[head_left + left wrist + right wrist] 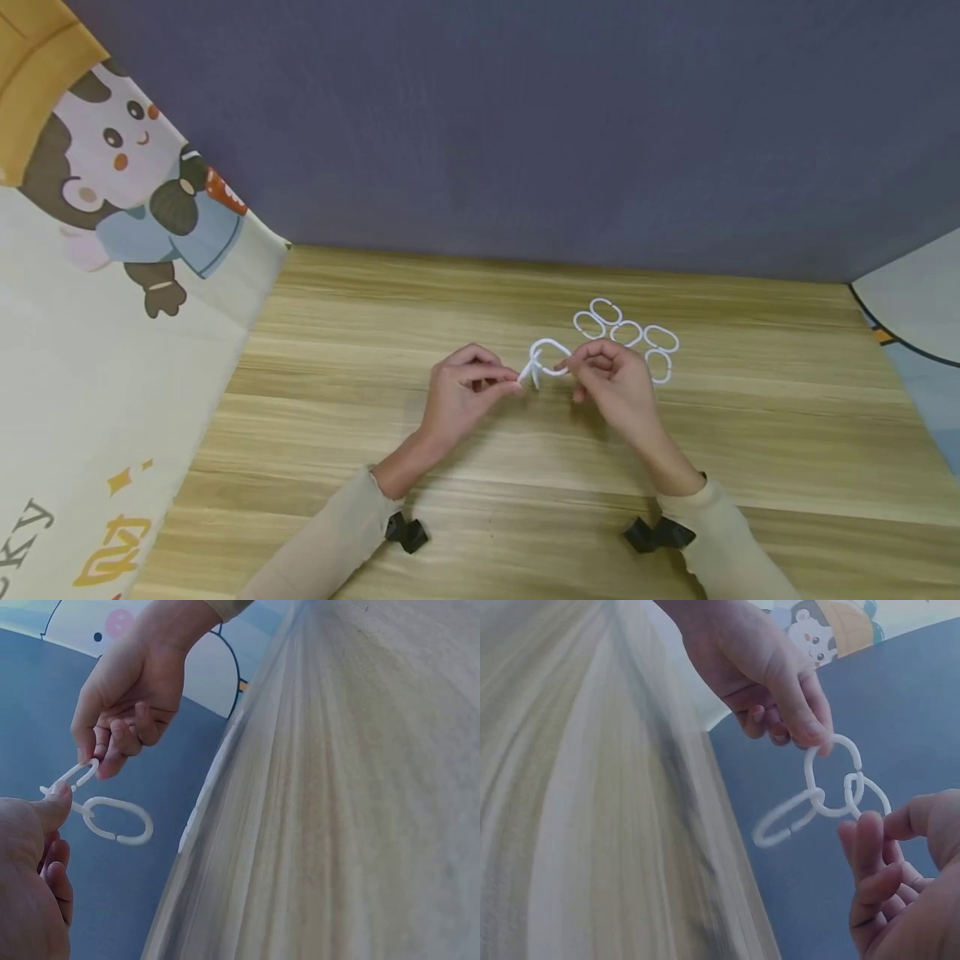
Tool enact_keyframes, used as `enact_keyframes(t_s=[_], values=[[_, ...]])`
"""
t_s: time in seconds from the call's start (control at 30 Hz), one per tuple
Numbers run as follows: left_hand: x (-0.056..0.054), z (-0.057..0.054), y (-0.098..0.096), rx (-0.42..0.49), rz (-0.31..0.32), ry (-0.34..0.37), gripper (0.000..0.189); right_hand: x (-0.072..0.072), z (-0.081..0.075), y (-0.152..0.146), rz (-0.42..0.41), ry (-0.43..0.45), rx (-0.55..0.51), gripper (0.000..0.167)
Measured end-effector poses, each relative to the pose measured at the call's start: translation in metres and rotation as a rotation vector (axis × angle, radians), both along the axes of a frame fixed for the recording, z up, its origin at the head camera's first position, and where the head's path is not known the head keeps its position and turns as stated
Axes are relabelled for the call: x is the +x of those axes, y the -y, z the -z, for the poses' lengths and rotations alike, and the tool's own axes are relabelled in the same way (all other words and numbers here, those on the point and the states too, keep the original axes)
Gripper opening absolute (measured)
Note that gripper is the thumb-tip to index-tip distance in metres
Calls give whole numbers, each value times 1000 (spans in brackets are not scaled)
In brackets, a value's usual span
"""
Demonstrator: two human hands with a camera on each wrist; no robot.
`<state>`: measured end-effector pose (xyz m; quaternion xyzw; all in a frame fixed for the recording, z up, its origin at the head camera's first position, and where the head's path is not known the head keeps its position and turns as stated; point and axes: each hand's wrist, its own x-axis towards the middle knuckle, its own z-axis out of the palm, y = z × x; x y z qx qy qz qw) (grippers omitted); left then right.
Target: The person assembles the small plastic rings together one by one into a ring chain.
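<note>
Three white plastic oval chain links are joined together between the hands, held up off the table. My left hand [467, 393] pinches the middle link [809, 771] between thumb and fingertips. Thumb and forefinger of my right hand [619, 390] pinch a second link [886, 799], which is looped through the middle one. From the middle link a third link [148, 825] dangles free below the fingers. Each link shows a small gap in its side. The right hand's other fingers are loosely bent.
Several loose white links [661, 327] lie on the wooden table [495, 500], just beyond the right hand. A dark panel [525, 133] stands along the table's back edge. Cartoon-printed sheets [202, 350] flank both sides. Black wrist mounts [407, 532] sit at the sleeve cuffs.
</note>
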<state>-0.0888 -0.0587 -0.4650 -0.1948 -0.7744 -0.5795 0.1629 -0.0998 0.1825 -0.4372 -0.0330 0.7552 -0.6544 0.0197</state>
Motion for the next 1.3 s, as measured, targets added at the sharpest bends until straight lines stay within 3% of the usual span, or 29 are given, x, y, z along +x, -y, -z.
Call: enact_keyframes(t_s=[0.3,0.5,0.7,0.9,1.13,1.3], values=[[1,0,6,72,-10,45,14,3,-4,-4,33,37,-43,10],[2,3,8,59,-20,135,12,6,-7,-5,64,96,-139,14],[1,5,11,32,-11,188,11,11,-9,-6,56,127,-151,19],[3,7,13,9,23,220,11,16,-9,-5,23,132,-159,17],[7,12,16,-63,112,248,11,22,-7,-3,1,127,-176,16],[10,10,16,-50,98,228,12,26,-6,-2,0,120,-193,16]])
